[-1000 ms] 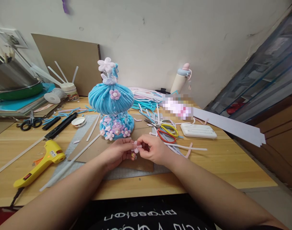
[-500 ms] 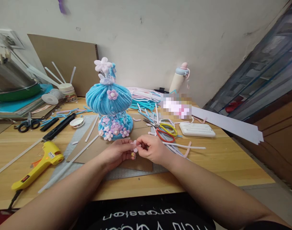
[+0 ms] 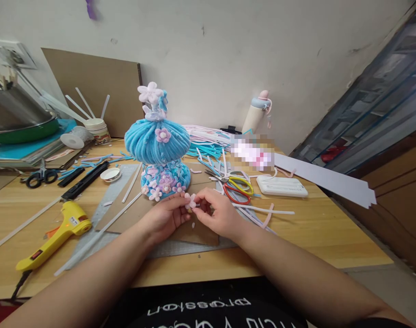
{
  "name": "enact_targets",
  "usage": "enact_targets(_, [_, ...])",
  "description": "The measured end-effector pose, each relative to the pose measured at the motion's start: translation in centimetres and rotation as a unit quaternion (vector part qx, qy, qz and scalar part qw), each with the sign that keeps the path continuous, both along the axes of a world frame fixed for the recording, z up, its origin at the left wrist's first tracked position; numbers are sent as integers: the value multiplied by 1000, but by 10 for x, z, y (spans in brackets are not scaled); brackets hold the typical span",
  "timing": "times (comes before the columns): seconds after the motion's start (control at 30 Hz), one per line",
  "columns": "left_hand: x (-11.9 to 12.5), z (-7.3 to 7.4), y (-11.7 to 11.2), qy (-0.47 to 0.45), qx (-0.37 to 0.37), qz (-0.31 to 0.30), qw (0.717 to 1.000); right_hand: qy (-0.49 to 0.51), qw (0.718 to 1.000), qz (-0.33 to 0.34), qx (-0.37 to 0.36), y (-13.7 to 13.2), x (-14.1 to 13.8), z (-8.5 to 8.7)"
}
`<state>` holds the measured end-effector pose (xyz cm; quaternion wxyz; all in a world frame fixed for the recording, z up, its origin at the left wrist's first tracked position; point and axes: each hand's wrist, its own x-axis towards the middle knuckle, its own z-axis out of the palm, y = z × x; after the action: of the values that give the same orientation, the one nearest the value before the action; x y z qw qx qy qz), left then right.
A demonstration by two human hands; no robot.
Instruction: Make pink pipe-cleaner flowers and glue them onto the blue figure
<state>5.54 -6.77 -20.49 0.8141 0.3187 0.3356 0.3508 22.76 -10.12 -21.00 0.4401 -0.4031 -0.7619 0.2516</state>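
Between the fingertips of both hands is a small pale pink fuzzy flower (image 3: 190,201). My left hand (image 3: 166,216) pinches it from the left, its lower fingers curled. On the other side my right hand (image 3: 217,211) grips its edge with thumb and forefinger. Both hands are above a brown cardboard sheet (image 3: 125,216), on which a small pale piece (image 3: 193,225) lies just below the fingers. Directly behind them stands a blue fuzzy-stem craft (image 3: 156,143) with a puffed top, a white flower at its tip and pink flowers round its base.
A yellow hot glue gun (image 3: 62,234) lies at left, near a black cutter (image 3: 86,180) and black scissors (image 3: 42,176). Red-and-yellow-handled scissors (image 3: 240,187) rest among cut stems to the right, beside a white power bank (image 3: 282,186). A bottle (image 3: 257,111) stands at the back.
My fingers have shifted on the flower, and more of its petals show. The right hand's fingers have spread slightly. A small pale piece now shows on the cardboard below.
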Motion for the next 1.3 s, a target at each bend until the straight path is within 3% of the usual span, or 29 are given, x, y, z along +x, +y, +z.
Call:
enact_targets(0.2, [0,2,-2,12,-7,-18,1000,-13,1000,-9,26,2,2,1])
enact_targets(0.33, [1,3,-4,32,30,-52,998,-14,999,-18,29,4,3,1])
enact_targets(0.53, [2,1,-3,68,83,-32,994,-22,1000,-5,-3,3,1,1])
enact_targets(0.73, [0,4,-2,60,53,-65,995,-26,1000,6,-6,5,2,3])
enact_targets(1.3, [3,3,-5,32,54,-70,996,-5,1000,13,-24,3,2,6])
